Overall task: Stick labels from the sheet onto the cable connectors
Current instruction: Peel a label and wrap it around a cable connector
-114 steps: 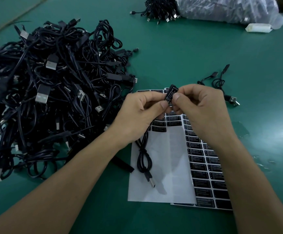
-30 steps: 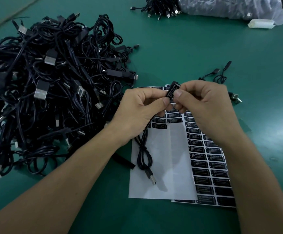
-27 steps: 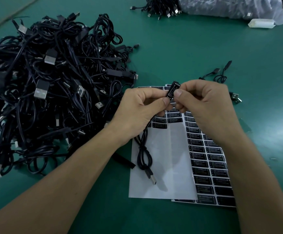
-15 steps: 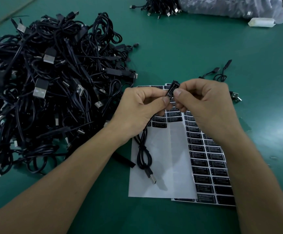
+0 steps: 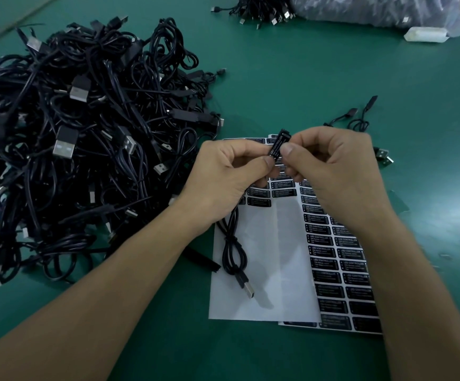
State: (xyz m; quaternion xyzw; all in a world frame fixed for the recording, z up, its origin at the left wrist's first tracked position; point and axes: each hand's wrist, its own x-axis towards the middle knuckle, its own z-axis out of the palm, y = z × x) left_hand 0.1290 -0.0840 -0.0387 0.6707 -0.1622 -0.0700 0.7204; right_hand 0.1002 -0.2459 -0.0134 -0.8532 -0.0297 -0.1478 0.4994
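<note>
Your left hand [image 5: 231, 174] and right hand [image 5: 333, 171] both pinch the LED controller connector [image 5: 277, 144] above the label sheet [image 5: 338, 270] | long axis tilts up-right between your thumbs | right thumb nearer its middle

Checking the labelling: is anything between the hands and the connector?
Nothing visible does. The left hand and right hand both pinch the connector directly, above the sheet. A label shows on the connector's face.

Dim, bluish, wide-angle edge distortion
</note>
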